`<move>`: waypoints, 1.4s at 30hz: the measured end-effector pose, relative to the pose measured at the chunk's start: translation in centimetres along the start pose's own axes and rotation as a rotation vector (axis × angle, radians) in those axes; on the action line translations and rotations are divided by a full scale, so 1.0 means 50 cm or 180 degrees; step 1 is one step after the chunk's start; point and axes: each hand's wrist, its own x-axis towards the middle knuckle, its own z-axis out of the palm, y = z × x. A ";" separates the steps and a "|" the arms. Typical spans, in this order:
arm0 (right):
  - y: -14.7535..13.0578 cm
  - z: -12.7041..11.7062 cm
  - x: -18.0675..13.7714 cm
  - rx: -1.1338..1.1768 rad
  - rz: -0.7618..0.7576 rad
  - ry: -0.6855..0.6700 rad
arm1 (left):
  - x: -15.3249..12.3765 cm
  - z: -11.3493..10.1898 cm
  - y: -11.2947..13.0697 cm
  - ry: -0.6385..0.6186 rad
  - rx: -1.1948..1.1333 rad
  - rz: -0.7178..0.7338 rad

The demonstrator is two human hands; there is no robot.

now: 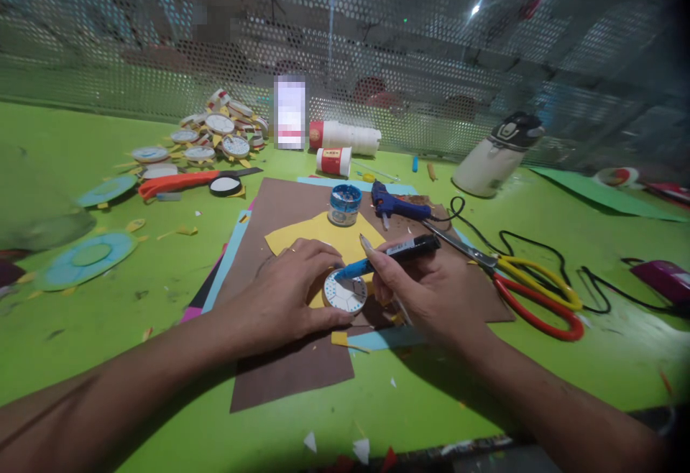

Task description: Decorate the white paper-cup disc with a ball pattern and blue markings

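Note:
My left hand curls its fingers and thumb around a small round white disc with blue dots and dark lines drawn on its face. The disc lies on yellow and brown paper. In my right hand is a marker, black at the rear and blue at the front. Its blue end touches or hovers just over the upper part of the disc; I cannot tell which. Beyond my hands, an uncapped jar with blue paint on its rim stands on the yellow paper.
A blue glue gun with a black cord and large scissors lie on the right. Further back are paper cups, a tilted bottle, and a lit phone. At left, an orange cutter lies before piled decorated discs.

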 end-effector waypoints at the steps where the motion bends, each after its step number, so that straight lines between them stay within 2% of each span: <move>1: 0.000 0.000 0.000 -0.0034 -0.0039 0.0016 | 0.000 0.000 0.000 0.0002 -0.0004 0.0003; 6: -0.003 -0.002 0.002 -0.0274 -0.0172 -0.0005 | 0.001 0.000 -0.001 -0.0022 -0.0023 0.0019; 10: -0.002 0.001 0.001 -0.0133 0.0038 -0.0040 | 0.001 0.002 -0.004 -0.0006 -0.0026 0.0023; 17: -0.008 0.005 -0.007 -0.0009 0.0038 0.0267 | 0.002 0.000 -0.003 -0.0015 0.0002 -0.0001; 22: -0.038 -0.006 -0.015 -0.0025 -0.0054 0.0790 | 0.002 0.000 -0.003 -0.0006 0.0018 0.0001; 29: -0.019 -0.009 -0.009 -0.0392 -0.0010 0.0444 | 0.001 0.003 -0.005 0.0028 -0.0005 -0.0007; 36: -0.012 -0.003 -0.007 -0.0114 -0.0125 0.0302 | 0.000 0.006 -0.007 0.0037 -0.0032 0.0040; 42: -0.004 0.002 -0.005 -0.0192 -0.0139 0.0300 | 0.003 0.006 -0.007 0.0048 -0.0055 0.0070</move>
